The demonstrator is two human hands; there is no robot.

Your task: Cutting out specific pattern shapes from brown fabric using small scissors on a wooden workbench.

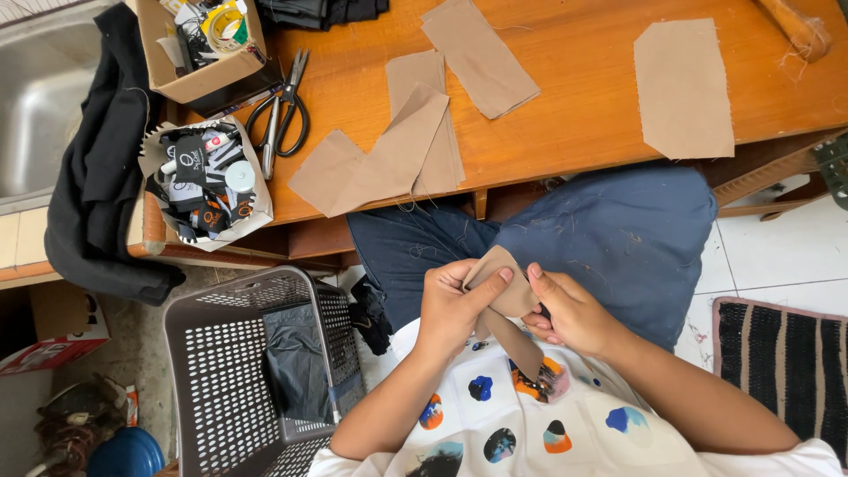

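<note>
Far to the left of the left hand, a black cloth [97, 168] hangs over the table edge beside a steel sink [40, 97]. Up and to the left of that hand, a white paper tray [205, 181] holds black-and-white labels and small tubes; above it stands a cardboard box [199, 44] with tape rolls. Black-handled scissors [281, 110] lie on the wooden table [574, 106] just right of the box. Directly left of the left forearm stands a grey perforated basket [243, 371] with dark cloth inside.

The left hand [450, 309] is closed on a tan fabric piece [505, 296], thumb pressed on its upper face. The right hand [574, 314] pinches the same piece from the other side, index finger on the fabric edge. The piece is held over the lap, between both hands, with a narrow strip of it hanging down toward the patterned white shirt [530, 424] (whether the right hand also holds a small tool cannot be told).

Above the hands, on the table, lie stacked tan fabric cutouts [397, 150], one long strip [481, 55] and, up and to the right of the right hand, a single cutout [685, 88]. Blue trousers [609, 238] lie just above the hands. Right of the right forearm, a striped mat [786, 362] covers the tiled floor
</note>
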